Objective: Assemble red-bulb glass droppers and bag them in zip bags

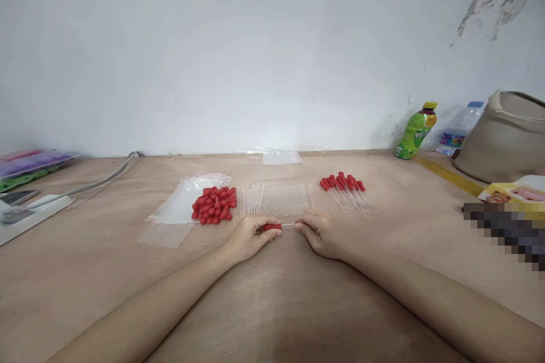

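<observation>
My left hand [251, 236] is closed on a red rubber bulb [272, 227], held low over the wooden table [272, 295]. My right hand [318, 232] pinches a clear glass tube [289, 226] whose end meets the bulb. Just beyond my hands lies a row of several clear tubes [275, 198]. A heap of loose red bulbs [215, 204] sits to its left. Several finished droppers with red bulbs [347, 190] lie to the right.
Clear plastic bags [179, 210] lie left of the bulbs, and another bag [281, 157] sits by the wall. A green bottle [415, 131], a water bottle [457, 129] and a beige bag [504, 136] stand at the right. A power strip [29, 212] and cable lie left.
</observation>
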A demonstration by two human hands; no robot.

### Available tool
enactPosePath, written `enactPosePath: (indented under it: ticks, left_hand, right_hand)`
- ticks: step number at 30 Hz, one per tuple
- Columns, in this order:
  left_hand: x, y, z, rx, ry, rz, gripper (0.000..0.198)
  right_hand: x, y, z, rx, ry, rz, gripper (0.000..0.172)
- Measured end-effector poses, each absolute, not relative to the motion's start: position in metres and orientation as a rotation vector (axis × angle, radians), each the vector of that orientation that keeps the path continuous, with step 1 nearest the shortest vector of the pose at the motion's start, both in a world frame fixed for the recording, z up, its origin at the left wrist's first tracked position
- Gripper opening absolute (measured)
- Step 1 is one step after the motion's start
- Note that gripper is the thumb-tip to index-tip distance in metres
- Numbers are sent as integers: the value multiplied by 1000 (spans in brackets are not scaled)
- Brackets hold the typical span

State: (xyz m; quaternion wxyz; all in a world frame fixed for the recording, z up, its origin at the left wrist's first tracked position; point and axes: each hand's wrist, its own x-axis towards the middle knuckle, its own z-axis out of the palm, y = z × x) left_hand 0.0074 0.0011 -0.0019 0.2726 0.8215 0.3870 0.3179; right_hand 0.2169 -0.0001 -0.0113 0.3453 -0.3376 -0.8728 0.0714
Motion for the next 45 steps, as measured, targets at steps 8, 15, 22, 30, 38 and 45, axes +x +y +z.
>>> enactPosePath:
  ticks: [8,15,22,30,38,45]
  left_hand:
    - [6,3,-4,2293,1041,867,20]
    - [6,2,-2,2326,1044,887,19]
    - [7,3,3,2331,1046,892,20]
    - [2,8,-7,2284,1117,958,43]
    - [4,9,-4,2338,1132,896,28]
    - [5,6,1,2392,1118,870,18]
  right_hand:
    - [210,-1,-12,-947,-2310,169,25]
    - [207,-1,-9,-1042,-2352,182,27]
    - [220,5,3,-905,-2507,-61,24]
    - [271,44,2,-1685,-1760,-180,38]
    - [297,56,5,-2232,-1524,-104,37]
    - [296,55,-1,-2226,-1555,-148,35]
